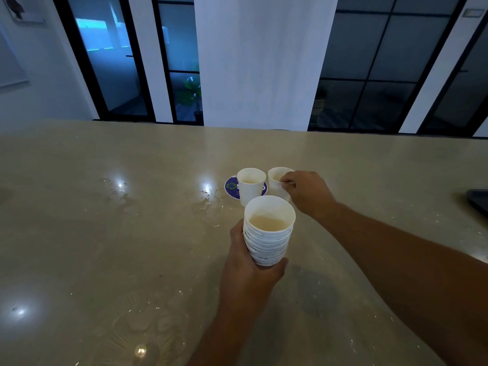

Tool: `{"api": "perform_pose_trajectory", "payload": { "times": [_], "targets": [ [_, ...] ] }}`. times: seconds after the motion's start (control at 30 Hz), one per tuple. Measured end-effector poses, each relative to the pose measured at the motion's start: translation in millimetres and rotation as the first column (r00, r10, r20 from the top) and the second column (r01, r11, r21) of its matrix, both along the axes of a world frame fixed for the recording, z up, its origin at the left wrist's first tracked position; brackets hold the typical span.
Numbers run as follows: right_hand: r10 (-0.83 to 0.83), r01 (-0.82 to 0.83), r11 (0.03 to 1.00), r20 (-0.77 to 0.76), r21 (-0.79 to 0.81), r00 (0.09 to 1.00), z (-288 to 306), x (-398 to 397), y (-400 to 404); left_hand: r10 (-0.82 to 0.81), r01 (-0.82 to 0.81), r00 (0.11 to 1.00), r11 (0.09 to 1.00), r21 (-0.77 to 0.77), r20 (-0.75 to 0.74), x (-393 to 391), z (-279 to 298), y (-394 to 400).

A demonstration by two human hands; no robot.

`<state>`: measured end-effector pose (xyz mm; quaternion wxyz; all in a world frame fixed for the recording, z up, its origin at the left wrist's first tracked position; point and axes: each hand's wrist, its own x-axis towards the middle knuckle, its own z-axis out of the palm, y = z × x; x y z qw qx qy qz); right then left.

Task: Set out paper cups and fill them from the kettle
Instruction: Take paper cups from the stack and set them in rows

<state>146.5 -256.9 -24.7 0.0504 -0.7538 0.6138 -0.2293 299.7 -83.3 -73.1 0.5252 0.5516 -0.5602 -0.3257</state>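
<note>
My left hand (247,262) grips a stack of white paper cups (268,235) from below and the left, holding it above the beige counter (105,233). Two single white paper cups stand farther back. The left cup (250,186) sits partly on a round purple sticker (232,186). My right hand (306,192) pinches the rim and side of the right cup (276,182), which stands beside the first. No kettle is in view.
Water droplets and wet patches (208,200) lie on the counter left of the cups and near the front edge. A dark flat object (479,200) sits at the far right edge. Windows and a white curtain stand behind the counter.
</note>
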Motion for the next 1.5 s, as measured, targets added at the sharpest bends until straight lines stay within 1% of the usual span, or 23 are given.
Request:
{"api": "perform_pose_trajectory", "payload": {
  "times": [0.1, 0.2, 0.27, 0.3, 0.37, 0.43, 0.47, 0.5, 0.53, 0.57, 0.63, 0.67, 0.7, 0.8, 0.93, 1.07, 1.13, 1.2, 1.27, 1.33, 1.4, 1.5],
  "targets": [
    [0.006, -0.006, 0.999, -0.017, 0.038, 1.0, -3, 0, -3, -0.012, 0.012, 1.0, 1.0, 0.011, 0.009, 0, 0, -1],
    [0.018, -0.013, 0.997, -0.069, 0.07, 0.997, 1, -1, 6, -0.036, 0.036, 0.999, 0.999, 0.039, -0.008, 1, 1, -1],
    [0.037, -0.034, 0.999, -0.09, 0.035, 0.995, 10, 0, 17, -0.055, 0.056, 0.998, 0.997, 0.046, -0.016, 3, 3, -1],
    [0.059, -0.06, 0.998, -0.058, -0.006, 0.997, 17, 1, 25, -0.067, 0.067, 0.998, 0.997, 0.037, -0.016, 4, 4, -1],
    [0.123, -0.113, 0.989, 0.111, -0.092, 0.986, 35, 5, 49, -0.087, 0.087, 0.996, 0.996, 0.016, -0.027, 5, 6, 0],
    [0.218, -0.182, 0.973, 0.309, -0.142, 0.926, 58, 8, 80, -0.094, 0.093, 0.994, 0.996, -0.013, -0.056, 6, 11, 1],
    [0.277, -0.24, 0.96, 0.377, -0.144, 0.884, 72, 7, 97, -0.092, 0.09, 0.994, 0.995, -0.034, -0.061, 6, 15, 1],
    [0.349, -0.324, 0.937, 0.411, -0.13, 0.842, 84, 4, 113, -0.091, 0.088, 0.994, 0.994, -0.057, -0.054, 6, 18, 0],
    [0.417, -0.422, 0.903, 0.409, -0.084, 0.812, 95, 1, 127, -0.095, 0.092, 0.995, 0.993, -0.079, -0.042, 7, 21, -1],
    [0.468, -0.5, 0.866, 0.358, -0.003, 0.808, 103, -3, 137, -0.1, 0.097, 0.994, 0.991, -0.095, -0.031, 7, 24, -2],
    [0.527, -0.553, 0.812, 0.173, 0.185, 0.832, 106, -12, 145, -0.109, 0.106, 0.994, 0.989, -0.106, -0.022, 8, 28, -3],
    [0.546, -0.551, 0.799, 0.093, 0.239, 0.832, 104, -15, 147, -0.113, 0.11, 0.993, 0.988, -0.108, -0.019, 7, 30, -3],
    [0.554, -0.545, 0.799, 0.041, 0.253, 0.831, 102, -17, 149, -0.114, 0.112, 0.993, 0.988, -0.111, -0.013, 5, 31, -2],
    [0.541, -0.52, 0.828, -0.055, 0.212, 0.839, 101, -18, 156, -0.112, 0.111, 0.994, 0.987, -0.114, -0.001, -2, 33, 2],
    [0.502, -0.467, 0.86, -0.173, 0.207, 0.847, 103, -16, 164, -0.086, 0.088, 0.996, 0.99, -0.111, 0.025, -10, 32, 6],
    [0.451, -0.433, 0.892, -0.3, 0.13, 0.84, 103, -16, 170, -0.061, 0.062, 0.998, 0.995, -0.077, 0.017, -16, 31, 5],
    [0.449, -0.456, 0.889, -0.268, 0.041, 0.852, 101, -18, 172, -0.045, 0.047, 0.999, 0.996, -0.078, 0.03, -19, 32, 5],
    [0.439, -0.474, 0.866, -0.213, -0.157, 0.873, 102, -22, 171, -0.039, 0.042, 0.999, 0.995, -0.087, 0.037, -20, 32, 6],
    [0.409, -0.435, 0.825, -0.149, -0.361, 0.9, 108, -29, 167, -0.041, 0.043, 0.999, 0.995, -0.091, 0.025, -18, 30, 6],
    [0.376, -0.344, 0.799, -0.037, -0.493, 0.926, 118, -36, 159, -0.048, 0.051, 0.998, 0.995, -0.089, 0.035, -18, 30, 6],
    [0.319, -0.231, 0.818, 0.081, -0.526, 0.944, 125, -44, 146, -0.059, 0.064, 0.997, 0.993, -0.096, 0.045, -18, 28, 5],
    [0.168, -0.08, 0.901, 0.172, -0.427, 0.971, 116, -55, 119, -0.082, 0.085, 0.996, 0.992, -0.093, 0.039, -17, 24, 3]
  ]
}}
